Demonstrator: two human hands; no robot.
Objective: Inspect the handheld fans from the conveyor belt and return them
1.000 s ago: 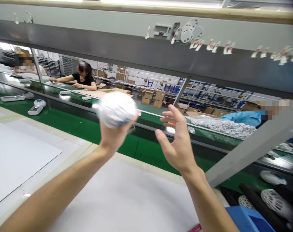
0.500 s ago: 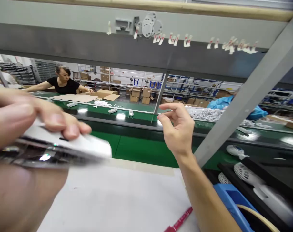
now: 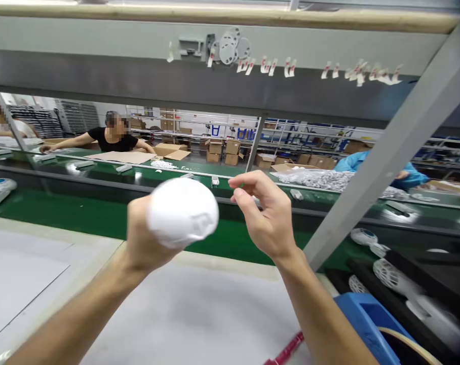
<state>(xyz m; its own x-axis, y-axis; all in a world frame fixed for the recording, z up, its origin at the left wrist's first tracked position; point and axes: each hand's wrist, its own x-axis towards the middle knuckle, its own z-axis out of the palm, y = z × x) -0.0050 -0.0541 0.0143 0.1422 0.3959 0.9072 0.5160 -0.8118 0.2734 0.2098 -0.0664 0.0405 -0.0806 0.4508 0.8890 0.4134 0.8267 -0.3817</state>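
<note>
A white round-ended plastic piece (image 3: 182, 212), blurred by motion, is held up over the near edge of the green belt. My left hand (image 3: 142, 238) grips it from behind, so most of the fingers are hidden. To its right my right hand (image 3: 266, 210) is raised with curved fingers, thumb and index finger apart, holding nothing. Below both hands lies a white sheet (image 3: 199, 309) on the table. A dark red pen (image 3: 286, 350) rests at its right side, near my right forearm.
A green conveyor (image 3: 237, 241) runs across, with small white parts on its far strip. A slanted metal post (image 3: 382, 137) and a blue bin (image 3: 367, 314) stand right, beside white fan-like parts (image 3: 385, 271). Across the belt, a person in black (image 3: 114, 139) reaches out beside cardboard.
My left hand has moved away from the camera and rightward with the white piece, whose rounded side now faces me. My right hand has shifted slightly left.
</note>
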